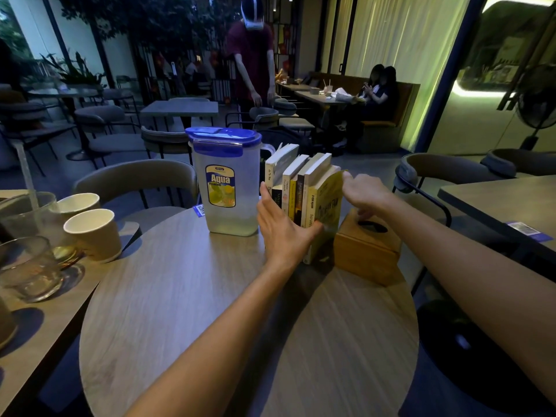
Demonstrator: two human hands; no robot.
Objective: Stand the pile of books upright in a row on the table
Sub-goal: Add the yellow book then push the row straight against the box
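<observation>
Several paperback books [296, 188] stand upright in a row on the round wooden table [186, 302], spines facing me, between a water jug and a wooden box. The nearest one on the right is a yellow book [326, 212], which leans a little. My left hand [281, 227] is spread flat against the spines, its thumb touching the yellow book's lower edge. My right hand [365, 192] rests on the yellow book's top right corner, fingers curled over it.
A clear plastic jug with a blue lid [225, 182] stands just left of the books. A wooden tissue box [368, 248] sits right of them. Paper cups [94, 233] and glasses [28, 267] crowd the adjoining table at left. Chairs surround the table; a person stands beyond.
</observation>
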